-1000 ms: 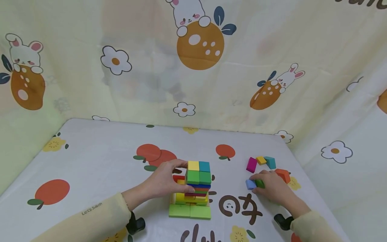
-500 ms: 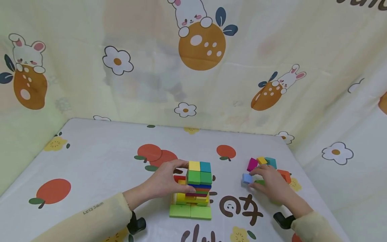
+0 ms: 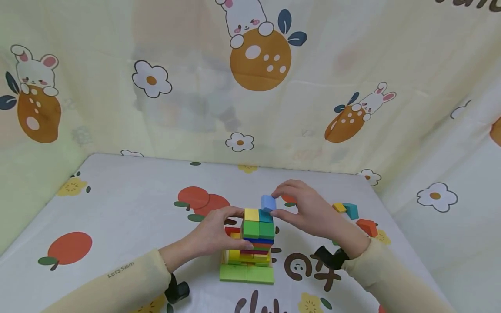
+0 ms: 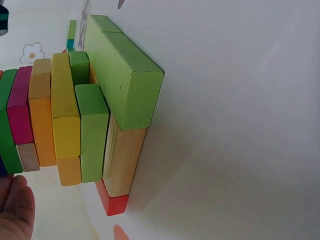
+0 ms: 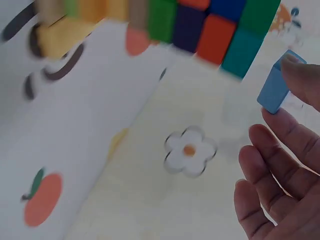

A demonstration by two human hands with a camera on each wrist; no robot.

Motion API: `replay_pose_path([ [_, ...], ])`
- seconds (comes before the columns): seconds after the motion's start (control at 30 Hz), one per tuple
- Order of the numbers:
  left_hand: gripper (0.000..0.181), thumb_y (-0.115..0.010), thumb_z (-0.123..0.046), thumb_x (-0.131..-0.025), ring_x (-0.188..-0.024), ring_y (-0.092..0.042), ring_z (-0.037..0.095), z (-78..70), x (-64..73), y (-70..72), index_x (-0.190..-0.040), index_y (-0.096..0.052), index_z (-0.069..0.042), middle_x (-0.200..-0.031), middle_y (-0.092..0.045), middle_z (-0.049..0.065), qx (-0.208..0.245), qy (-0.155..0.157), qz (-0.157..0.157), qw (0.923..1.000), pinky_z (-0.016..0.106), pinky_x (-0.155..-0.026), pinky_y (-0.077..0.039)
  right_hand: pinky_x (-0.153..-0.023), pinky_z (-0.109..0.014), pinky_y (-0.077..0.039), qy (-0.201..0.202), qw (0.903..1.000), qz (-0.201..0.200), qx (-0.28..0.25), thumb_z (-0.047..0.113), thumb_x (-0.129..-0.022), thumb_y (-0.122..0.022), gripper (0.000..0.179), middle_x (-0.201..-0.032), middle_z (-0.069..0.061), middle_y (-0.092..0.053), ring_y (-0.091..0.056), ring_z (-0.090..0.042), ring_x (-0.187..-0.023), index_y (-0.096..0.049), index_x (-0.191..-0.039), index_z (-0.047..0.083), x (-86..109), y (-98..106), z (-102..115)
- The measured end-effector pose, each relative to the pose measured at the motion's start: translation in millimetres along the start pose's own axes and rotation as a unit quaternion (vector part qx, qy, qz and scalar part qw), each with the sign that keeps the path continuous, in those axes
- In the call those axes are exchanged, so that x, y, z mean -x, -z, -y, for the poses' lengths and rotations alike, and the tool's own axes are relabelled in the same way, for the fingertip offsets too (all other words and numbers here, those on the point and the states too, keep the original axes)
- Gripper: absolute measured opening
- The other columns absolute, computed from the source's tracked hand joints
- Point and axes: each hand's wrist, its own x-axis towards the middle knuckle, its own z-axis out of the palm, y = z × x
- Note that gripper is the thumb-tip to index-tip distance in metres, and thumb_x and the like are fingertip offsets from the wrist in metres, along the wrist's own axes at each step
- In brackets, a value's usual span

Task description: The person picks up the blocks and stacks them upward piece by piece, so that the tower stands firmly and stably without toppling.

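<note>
A tower of coloured wooden blocks (image 3: 258, 229) stands at the middle front of the table, on light green base blocks (image 3: 246, 274). My left hand (image 3: 211, 230) grips its upper part from the left, thumb across the near side and fingers behind. In the left wrist view, part of that hand (image 4: 17, 210) shows beside the upper layers. Between thumb and forefinger, my right hand (image 3: 309, 208) pinches a light blue block (image 3: 268, 203). It overlaps the teal top block in the head view; in the right wrist view, a gap separates the blue block (image 5: 276, 85) from the tower.
Loose blocks lie to the right: a yellow one (image 3: 339, 207), a teal one (image 3: 351, 211) and an orange one (image 3: 366, 227). My right forearm partly covers a green block there. A patterned curtain (image 3: 188, 108) hangs behind the table.
My right hand has taken the light blue block from the loose pile and carried it left to the tower's top. The left hand keeps its grip, unmoved.
</note>
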Motion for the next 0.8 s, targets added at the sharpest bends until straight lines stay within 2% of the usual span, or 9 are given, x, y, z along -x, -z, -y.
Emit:
replay_pose_path([
  [0.13, 0.064, -0.087, -0.029, -0.082, -0.123, -0.062, 0.034, 0.6, 0.2, 1.1, -0.135, -0.061, -0.005, -0.129, -0.068, 0.009, 0.006, -0.006, 0.005, 1.0000, 0.052, -0.104, -0.054, -0.098, -0.047, -0.058, 0.027, 0.9994, 0.022, -0.005, 0.021, -0.089, -0.081, 0.031, -0.121, -0.006, -0.067, -0.060, -0.026, -0.119, -0.071, -0.116, 0.009, -13.2, -6, 14],
  [0.3, 0.063, -0.087, -0.029, -0.083, -0.122, -0.063, 0.033, 1.7, 0.2, 1.7, -0.135, -0.061, -0.005, -0.129, -0.068, 0.009, 0.007, -0.011, 0.007, 0.9999, 0.052, -0.105, -0.054, -0.097, -0.044, -0.059, 0.036, 0.9984, 0.042, 0.007, 0.022, -0.089, -0.081, 0.030, -0.121, -0.006, -0.066, -0.059, -0.025, -0.120, -0.071, -0.114, 0.010, -20.4, -10, 22],
  [0.5, 0.062, -0.087, -0.029, -0.083, -0.122, -0.063, 0.031, 1.8, 0.0, 2.0, -0.135, -0.061, -0.006, -0.129, -0.068, 0.008, 0.005, -0.014, 0.008, 0.9999, 0.051, -0.105, -0.054, -0.092, -0.039, -0.061, 0.035, 0.9977, 0.057, 0.012, 0.024, -0.089, -0.081, 0.028, -0.121, -0.006, -0.066, -0.058, -0.025, -0.120, -0.071, -0.112, 0.011, -21.4, -11, 24],
  [0.8, 0.060, -0.087, -0.029, -0.083, -0.122, -0.063, 0.028, 1.9, -0.3, 2.2, -0.133, -0.062, -0.007, -0.128, -0.069, 0.006, 0.006, -0.013, 0.011, 0.9998, 0.051, -0.105, -0.054, -0.095, -0.042, -0.060, 0.031, 0.9971, 0.069, 0.006, 0.025, -0.089, -0.081, 0.029, -0.121, -0.005, -0.066, -0.058, -0.025, -0.120, -0.071, -0.113, 0.011, -20.6, -12, 23],
])
